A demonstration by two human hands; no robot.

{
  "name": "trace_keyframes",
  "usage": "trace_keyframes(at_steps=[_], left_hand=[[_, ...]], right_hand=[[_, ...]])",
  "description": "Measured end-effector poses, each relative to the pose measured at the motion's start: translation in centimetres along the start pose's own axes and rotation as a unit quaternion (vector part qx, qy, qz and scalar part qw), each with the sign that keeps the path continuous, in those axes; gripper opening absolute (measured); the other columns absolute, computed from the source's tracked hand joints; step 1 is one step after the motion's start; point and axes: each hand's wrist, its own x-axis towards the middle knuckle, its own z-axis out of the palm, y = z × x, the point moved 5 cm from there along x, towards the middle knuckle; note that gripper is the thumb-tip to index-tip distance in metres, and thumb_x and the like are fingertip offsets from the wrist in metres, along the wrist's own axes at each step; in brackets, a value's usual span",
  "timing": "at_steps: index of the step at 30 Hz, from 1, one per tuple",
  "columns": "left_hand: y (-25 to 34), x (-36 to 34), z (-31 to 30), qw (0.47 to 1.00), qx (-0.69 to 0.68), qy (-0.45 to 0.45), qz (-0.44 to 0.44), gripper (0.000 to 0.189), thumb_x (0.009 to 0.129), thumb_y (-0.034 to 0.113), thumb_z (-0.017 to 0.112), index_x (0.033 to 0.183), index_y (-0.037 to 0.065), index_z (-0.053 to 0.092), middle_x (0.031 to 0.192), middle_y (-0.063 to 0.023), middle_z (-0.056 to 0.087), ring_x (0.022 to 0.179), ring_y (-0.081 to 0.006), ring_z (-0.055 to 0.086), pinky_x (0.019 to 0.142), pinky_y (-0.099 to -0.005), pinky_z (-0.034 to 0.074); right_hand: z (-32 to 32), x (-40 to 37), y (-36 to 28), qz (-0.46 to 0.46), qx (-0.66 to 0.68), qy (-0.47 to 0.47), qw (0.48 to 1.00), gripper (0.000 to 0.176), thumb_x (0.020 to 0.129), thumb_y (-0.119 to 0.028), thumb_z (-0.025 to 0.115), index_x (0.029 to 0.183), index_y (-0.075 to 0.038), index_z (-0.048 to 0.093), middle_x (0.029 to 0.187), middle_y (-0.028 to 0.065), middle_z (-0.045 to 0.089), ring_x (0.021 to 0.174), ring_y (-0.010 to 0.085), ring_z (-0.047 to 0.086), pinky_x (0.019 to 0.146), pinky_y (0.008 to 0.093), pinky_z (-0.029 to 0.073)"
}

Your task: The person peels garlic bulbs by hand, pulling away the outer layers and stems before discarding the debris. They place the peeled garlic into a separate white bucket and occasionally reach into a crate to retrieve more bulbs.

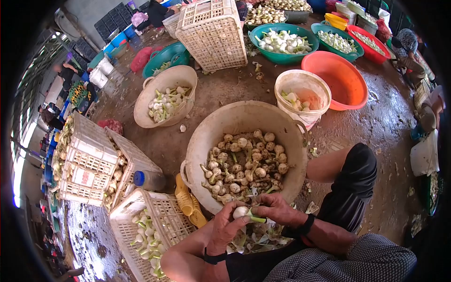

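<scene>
My left hand (228, 225) is closed round a white garlic bulb (240, 213) with a short green stem, above the near rim of a large beige tub (244, 111). My right hand (277, 209) is beside the bulb with its fingers bent together at its upper right side; what they pinch is too small to make out. Inside the tub lie several soil-marked garlic bulbs (237, 167) with stems. Beneath my hands are loose peelings and leaves (260, 237).
A crate (162, 221) of peeled bulbs stands at the lower left, near a yellow shoe (188, 202) and a blue-capped jar (149, 180). Beyond the tub are a white bucket (303, 94), an orange basin (340, 80) and a beige basin (165, 96). People sit at both sides.
</scene>
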Motion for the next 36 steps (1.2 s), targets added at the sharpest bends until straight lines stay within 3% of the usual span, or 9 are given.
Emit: trace_keyframes(at_steps=[4, 11, 24, 26, 31, 34, 36], left_hand=[[-0.5, 0.2, 0.0, 0.999, 0.047, 0.005, 0.013, 0.037, 0.083, 0.015, 0.068, 0.115, 0.000, 0.057, 0.098, -0.0060, 0.063, 0.088, -0.0122, 0.059, 0.080, -0.0255, 0.049], [-0.4, 0.1, -0.2, 0.997, 0.069, 0.013, 0.031, 0.030, 0.085, 0.009, 0.065, 0.113, 0.000, 0.057, 0.095, -0.0023, 0.061, 0.083, -0.0081, 0.056, 0.074, -0.0219, 0.047], [-1.2, 0.5, -0.4, 0.993, 0.089, 0.028, 0.076, 0.028, 0.084, 0.015, 0.067, 0.107, 0.001, 0.060, 0.087, -0.0017, 0.061, 0.077, -0.0077, 0.055, 0.071, -0.0229, 0.047], [-0.9, 0.5, -0.5, 0.993, 0.099, 0.020, 0.061, 0.026, 0.083, 0.014, 0.066, 0.105, 0.001, 0.059, 0.089, -0.0019, 0.062, 0.079, -0.0075, 0.055, 0.073, -0.0229, 0.046], [-0.8, 0.4, -0.4, 0.991, 0.123, 0.001, 0.046, 0.024, 0.084, 0.015, 0.067, 0.102, 0.002, 0.060, 0.086, -0.0041, 0.062, 0.078, -0.0109, 0.056, 0.071, -0.0256, 0.047], [-0.7, 0.3, -0.3, 0.990, 0.136, 0.014, 0.032, 0.017, 0.083, 0.013, 0.064, 0.095, 0.000, 0.060, 0.091, -0.0022, 0.062, 0.079, -0.0071, 0.054, 0.069, -0.0226, 0.046], [-0.5, 0.3, -0.4, 0.985, 0.158, 0.029, 0.068, 0.017, 0.084, 0.013, 0.063, 0.095, 0.000, 0.060, 0.097, -0.0043, 0.064, 0.078, -0.0076, 0.054, 0.067, -0.0227, 0.046]], right_hand=[[-0.2, -0.1, -0.2, 0.018, -0.010, 0.007, 1.000, 0.020, 0.090, -0.020, 0.067, 0.097, -0.002, 0.064, 0.076, -0.0020, 0.061, 0.064, 0.0044, 0.054, 0.055, 0.0214, 0.045], [0.2, -0.1, -0.5, 0.020, 0.023, -0.042, 0.999, 0.026, 0.088, -0.013, 0.066, 0.110, 0.001, 0.061, 0.088, 0.0032, 0.065, 0.073, 0.0077, 0.058, 0.063, 0.0232, 0.048], [0.4, -0.2, 0.6, 0.089, 0.057, 0.010, 0.994, 0.019, 0.087, -0.011, 0.064, 0.102, 0.000, 0.061, 0.084, 0.0016, 0.063, 0.071, 0.0073, 0.057, 0.063, 0.0228, 0.047], [0.3, 0.0, 0.4, 0.028, 0.008, 0.013, 0.999, 0.021, 0.086, -0.010, 0.064, 0.105, 0.000, 0.061, 0.085, 0.0006, 0.063, 0.071, 0.0058, 0.056, 0.064, 0.0226, 0.047], [0.7, 0.0, -0.6, 0.016, -0.015, 0.019, 1.000, 0.023, 0.086, -0.010, 0.064, 0.106, 0.002, 0.060, 0.086, 0.0006, 0.063, 0.074, 0.0060, 0.055, 0.065, 0.0234, 0.047], [0.4, -0.1, -1.4, 0.052, -0.036, 0.018, 0.998, 0.024, 0.087, -0.012, 0.064, 0.106, 0.002, 0.060, 0.088, 0.0015, 0.063, 0.075, 0.0077, 0.057, 0.065, 0.0244, 0.049], [0.3, -0.1, -1.2, 0.074, -0.058, 0.016, 0.995, 0.025, 0.087, -0.013, 0.064, 0.106, 0.002, 0.060, 0.089, 0.0019, 0.063, 0.076, 0.0084, 0.058, 0.065, 0.0248, 0.050]])
